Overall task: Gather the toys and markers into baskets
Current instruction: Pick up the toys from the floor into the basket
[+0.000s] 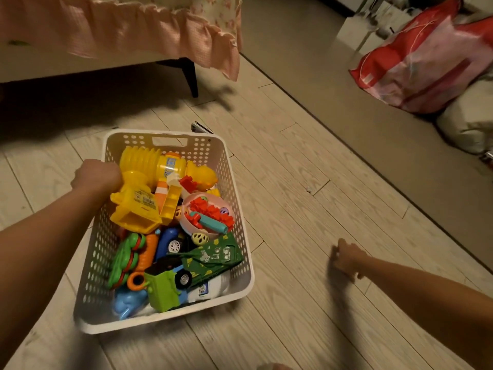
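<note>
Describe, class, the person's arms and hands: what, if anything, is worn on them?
The left forearm and right forearm are bare to the picture's edge: no sleeves, gloves, watch or bracelet show. The left hand and right hand show no rings, though the right is blurred.

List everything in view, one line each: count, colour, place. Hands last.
basket: one, white, perforated, on the floor, centre-left
toy hammer: one, yellow, far end of the basket
bowl: one, pink, right side of the basket
red pieces: several, red, in the bowl
toy truck: one, green, near end of the basket
bag: one, red, on the floor, top right
bed frill: one, pink, top left
floor: pale wood planks
left hand: grips the basket's left rim
right hand: fingers curled, low over the floor right of the basket; blurred
</note>
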Motion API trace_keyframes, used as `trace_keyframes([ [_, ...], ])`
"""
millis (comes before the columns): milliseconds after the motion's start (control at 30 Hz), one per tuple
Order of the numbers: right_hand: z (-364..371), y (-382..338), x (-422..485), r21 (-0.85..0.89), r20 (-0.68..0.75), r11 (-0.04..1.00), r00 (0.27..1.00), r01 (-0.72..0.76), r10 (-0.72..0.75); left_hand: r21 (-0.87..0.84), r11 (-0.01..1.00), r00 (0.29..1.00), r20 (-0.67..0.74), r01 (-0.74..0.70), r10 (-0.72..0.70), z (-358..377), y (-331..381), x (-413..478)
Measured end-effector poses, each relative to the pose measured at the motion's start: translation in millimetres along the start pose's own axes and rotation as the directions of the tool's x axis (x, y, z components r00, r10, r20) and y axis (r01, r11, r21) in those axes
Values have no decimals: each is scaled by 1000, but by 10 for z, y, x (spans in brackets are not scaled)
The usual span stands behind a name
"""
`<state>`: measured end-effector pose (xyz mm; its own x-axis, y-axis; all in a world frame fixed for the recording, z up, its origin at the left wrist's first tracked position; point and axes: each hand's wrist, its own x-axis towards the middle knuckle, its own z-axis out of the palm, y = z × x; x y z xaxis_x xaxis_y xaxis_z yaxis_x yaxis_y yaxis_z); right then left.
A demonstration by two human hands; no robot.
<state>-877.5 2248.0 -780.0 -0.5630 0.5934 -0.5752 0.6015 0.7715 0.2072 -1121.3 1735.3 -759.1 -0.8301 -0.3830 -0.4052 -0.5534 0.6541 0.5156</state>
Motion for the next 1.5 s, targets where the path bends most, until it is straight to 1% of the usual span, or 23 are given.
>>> trace_keyframes([
  [100,147,-6,4,-21,-1,999,999,37,-37,-28,999,999,-34,-17,16,-2,112,-106],
  [200,155,-82,22,-50,14,998,999,44,-43,-27,999,998,-65,-26,25,1,190,-169],
  [300,140,-129,86,-33,23,999,1000,22,-21,-53,999,997,-77,-12,8,-18,237,-241],
  [367,65,-206,131,19,19,1000,1000,7,-7,-67,998,998,-66,-12,8,-38,246,-243],
  [400,33,-230,139,72,-5,997,1000,2,-2,-69,997,999,-37,-16,13,-14,228,-230],
  [500,-342,-497,283,269,-146,961,989,59,-20,-121,993,998,61,-14,22,-87,227,-181],
  [533,-459,-578,341,317,-182,945,983,76,-18,-131,991,997,75,-23,33,-89,213,-167],
  [600,-719,-783,468,375,-248,921,969,107,-11,-128,990,997,51,-57,64,-126,258,-117],
  [700,-971,-1031,602,321,-340,936,940,145,-29,-101,986,990,22,-135,137,-166,384,-47],
  [833,-1007,-1164,818,224,-373,961,925,163,-70,-49,970,971,-25,-239,238,-146,570,129],
  [933,-988,-1163,987,275,-400,950,916,146,-25,12,967,961,-102,-255,255,-84,569,249],
  [1000,-982,-1150,1091,316,-391,940,920,131,3,34,975,967,-125,-220,223,-44,570,274],
  [1067,-965,-1142,1193,332,-370,935,929,122,10,23,984,978,-102,-179,180,-30,584,296],
  [1200,-860,-1168,1339,295,-317,947,948,128,-30,20,993,991,-61,-114,115,-52,608,293],
  [1333,-846,-1205,1392,278,-304,952,952,128,-39,69,993,992,-84,-93,98,-36,607,261],
  [1500,-881,-1190,1430,304,-240,952,970,37,38,67,994,992,-85,-86,91,-29,572,263],
])
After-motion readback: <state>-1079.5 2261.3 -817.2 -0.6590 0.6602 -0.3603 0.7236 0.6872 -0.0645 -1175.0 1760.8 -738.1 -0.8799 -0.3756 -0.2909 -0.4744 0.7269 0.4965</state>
